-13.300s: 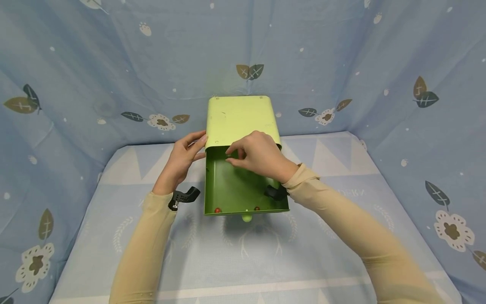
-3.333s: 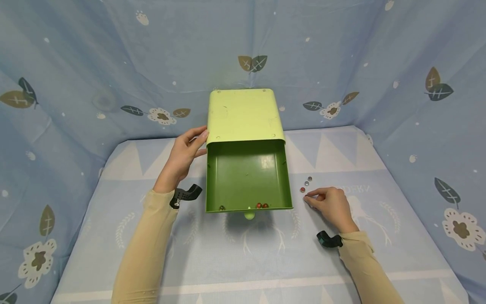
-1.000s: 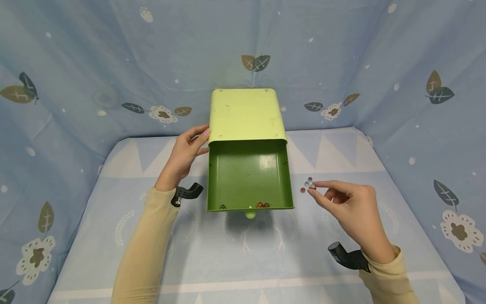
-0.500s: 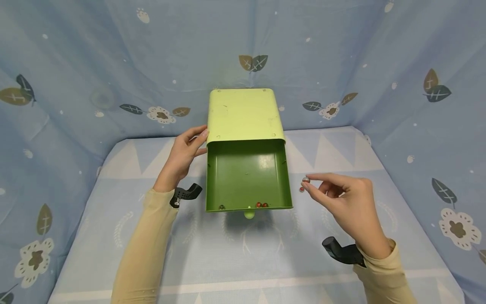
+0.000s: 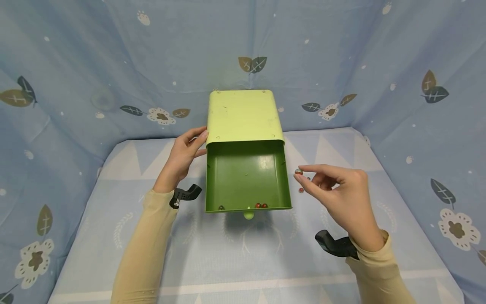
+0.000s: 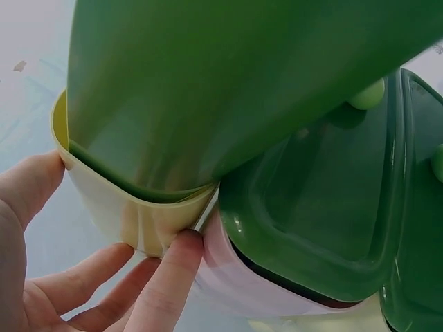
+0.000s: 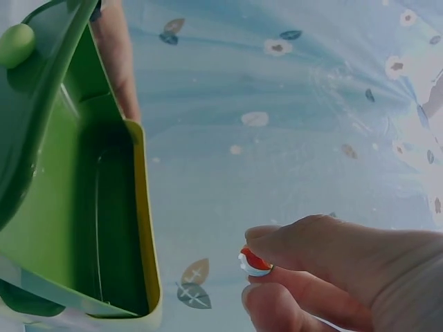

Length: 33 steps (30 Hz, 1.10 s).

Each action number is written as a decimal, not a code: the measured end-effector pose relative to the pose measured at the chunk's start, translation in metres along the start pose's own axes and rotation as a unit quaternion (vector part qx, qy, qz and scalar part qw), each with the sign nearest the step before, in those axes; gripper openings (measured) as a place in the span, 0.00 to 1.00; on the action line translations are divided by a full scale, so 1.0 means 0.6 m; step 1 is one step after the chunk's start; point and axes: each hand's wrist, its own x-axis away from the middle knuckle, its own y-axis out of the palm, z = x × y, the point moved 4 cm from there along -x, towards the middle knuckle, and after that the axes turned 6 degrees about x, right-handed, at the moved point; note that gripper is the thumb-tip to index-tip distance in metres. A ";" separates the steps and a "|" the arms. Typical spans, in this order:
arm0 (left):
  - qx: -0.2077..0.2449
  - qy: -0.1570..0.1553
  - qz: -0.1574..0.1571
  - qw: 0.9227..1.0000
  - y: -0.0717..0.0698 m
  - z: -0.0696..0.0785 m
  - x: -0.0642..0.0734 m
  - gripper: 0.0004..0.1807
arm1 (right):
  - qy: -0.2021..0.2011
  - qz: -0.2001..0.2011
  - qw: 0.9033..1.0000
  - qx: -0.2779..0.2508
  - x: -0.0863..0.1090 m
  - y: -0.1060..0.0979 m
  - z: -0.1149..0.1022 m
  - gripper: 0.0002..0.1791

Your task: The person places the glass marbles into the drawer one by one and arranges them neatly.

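My left hand (image 5: pixel 181 157) grips the left side of a small drawer cabinet (image 5: pixel 244 114) with a yellow-green casing. In the left wrist view its thumb and fingertips (image 6: pixel 183 242) are on the casing near the front edge. The green drawer (image 5: pixel 248 177) is pulled out and holds two red marbles (image 5: pixel 261 205) and a dark marble (image 5: pixel 221 207) along its front wall. To the drawer's right, my right hand (image 5: pixel 338 192) pinches a red and whitish glass marble (image 7: pixel 256 261) between thumb and fingers. A red marble (image 5: pixel 301 190) lies below that hand.
Another small marble (image 5: pixel 309 179) shows partly behind the right fingers. In the left wrist view a closed green drawer (image 6: pixel 318 200) in a pink casing sits below the open one. A patterned blue curtain (image 5: pixel 171 63) stands behind the cloth-covered table (image 5: pixel 228 270).
Over the last second the right hand has lifted the pinched marble from beside the others and moved it up and left, nearer the drawer. The left hand stays on the casing.
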 end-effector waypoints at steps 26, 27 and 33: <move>0.001 -0.001 -0.002 1.000 -0.001 0.001 0.000 0.36 | -0.028 0.000 1.000 -0.003 -0.067 0.035 -0.009 0.07; 0.001 -0.001 -0.002 1.000 0.000 0.002 0.000 0.36 | -0.031 0.000 1.000 0.002 -0.070 0.036 -0.010 0.07; 0.001 -0.001 -0.002 1.000 0.000 0.002 -0.001 0.36 | -0.045 -0.006 0.999 0.022 -0.088 0.043 -0.012 0.06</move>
